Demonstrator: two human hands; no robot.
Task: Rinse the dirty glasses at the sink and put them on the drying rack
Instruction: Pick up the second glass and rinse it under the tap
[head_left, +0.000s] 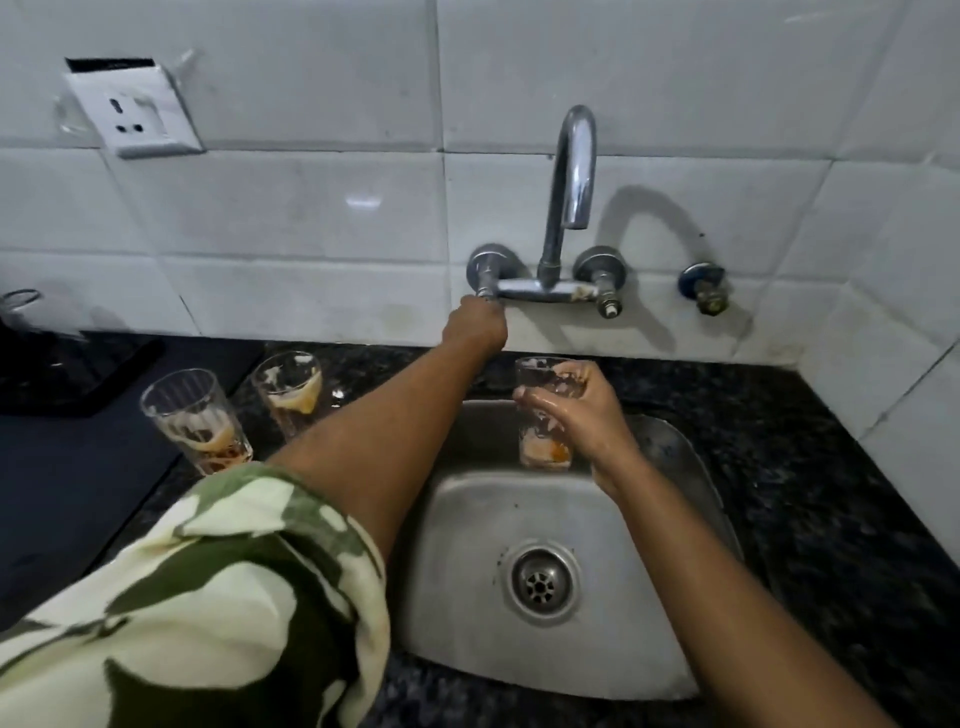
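Note:
My right hand (576, 410) grips a dirty glass (540, 441) with orange residue at its bottom, upright over the back of the steel sink (467, 597) and below the tap spout (576, 171). No water shows from the spout. My left hand (475, 327) reaches up and its fingers curl round the left tap valve (485, 283) on the wall. Two more dirty glasses stand on the dark counter left of the sink: one near the front (195, 421) and one behind it (291, 389), both smeared with foam and brown residue.
A black tray or mat (67, 467) lies on the counter at the left, with a dark appliance (47, 358) behind it. A wall socket (132, 111) sits high at the left. A second valve (602, 280) and a blue-capped stub (704, 286) stick out right of the tap.

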